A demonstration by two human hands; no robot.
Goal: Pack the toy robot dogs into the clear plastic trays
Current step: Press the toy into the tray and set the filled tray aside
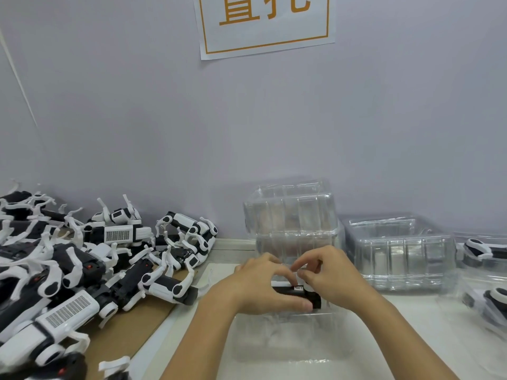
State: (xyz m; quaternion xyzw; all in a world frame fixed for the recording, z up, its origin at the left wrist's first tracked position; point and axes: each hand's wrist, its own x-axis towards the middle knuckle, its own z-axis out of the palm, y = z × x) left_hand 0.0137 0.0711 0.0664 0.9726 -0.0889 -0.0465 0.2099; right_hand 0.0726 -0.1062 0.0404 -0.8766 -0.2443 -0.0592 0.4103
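Observation:
A black and white toy robot dog (pixel 288 292) is held over a clear plastic tray (pixel 290 341) that lies on the white table in front of me. My left hand (pixel 258 286) grips its black body from the left, thumb underneath. My right hand (pixel 329 275) pinches the dog's white upper part from the right. Most of the dog is hidden behind my fingers. A big heap of loose robot dogs (pixel 82 264) lies on brown cardboard at the left.
A stack of empty clear trays (pixel 290 215) stands behind my hands against the grey wall, and a lower stack (pixel 397 250) sits to its right. Trays holding packed dogs (pixel 485 259) are at the far right edge. A paper sign (pixel 263 23) hangs on the wall.

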